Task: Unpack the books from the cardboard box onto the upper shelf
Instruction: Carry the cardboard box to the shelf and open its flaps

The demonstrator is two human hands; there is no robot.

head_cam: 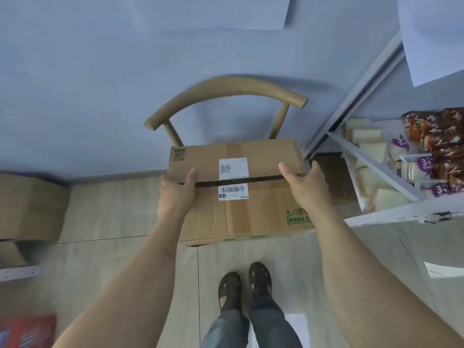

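Two hands: we are working both at the top seam of the cardboard box (pixel 241 192), which is sitting on the seat of the chair (pixel 226 96).
Left hand: our left hand (pixel 175 194) is lying on the box's left end, thumb reaching up over the dark slit, the other fingers pressing at the flap edge; whether they are hooking under it we cannot tell.
Right hand: our right hand (pixel 306 187) is gripping the box's right end, thumb on top, fingers curling over the far-right corner.
Books: none are showing; we are judging them to be inside the box.
Flaps: a dark gap is already running across the box under the white label (pixel 233 179), so the tape looks cut.
Shelf: the metal shelf (pixel 376 167) is standing just right of the box, its lower level packed with snack bags (pixel 434 146).
How: we are aiming to lift both flaps evenly, keeping the box flat on the seat so it is not sliding off.
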